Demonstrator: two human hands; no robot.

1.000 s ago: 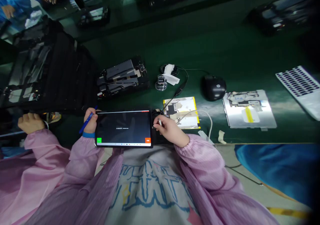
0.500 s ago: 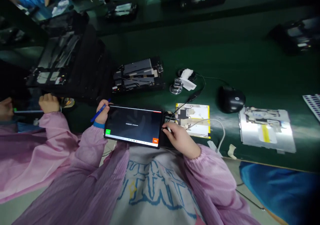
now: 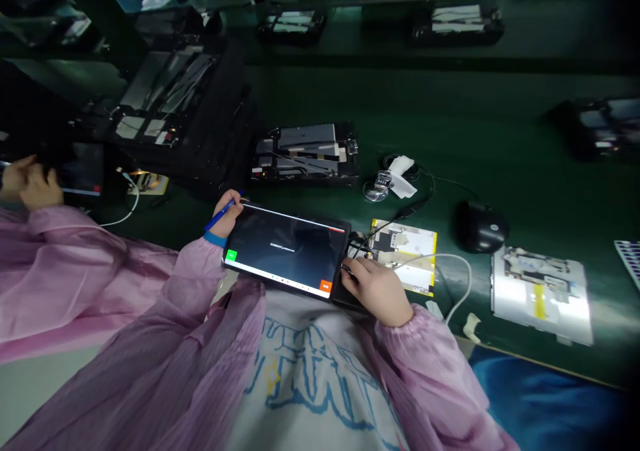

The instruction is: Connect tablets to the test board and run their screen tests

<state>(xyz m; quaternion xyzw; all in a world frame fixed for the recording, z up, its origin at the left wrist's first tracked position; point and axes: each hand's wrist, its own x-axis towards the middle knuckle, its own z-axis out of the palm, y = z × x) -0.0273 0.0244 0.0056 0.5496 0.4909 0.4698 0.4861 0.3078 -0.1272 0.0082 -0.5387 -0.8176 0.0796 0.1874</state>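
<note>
A black tablet lies on the green bench, its dark screen showing small text, a green button and an orange button. My left hand grips a blue pen at the tablet's top left corner. My right hand rests at the tablet's right edge, curled around a small white stick that is mostly hidden. Black cables run past those fingers onto a yellow-edged sheet.
A dismantled device in a black frame, a small counter, a black HP mouse and a metal plate lie on the bench. A co-worker's hand in a pink sleeve works at the left, beside a black stack.
The view has swung, so the bench items sit further right and lower. My right hand has closed in on the tablet's edge, and the white stick shows less.
</note>
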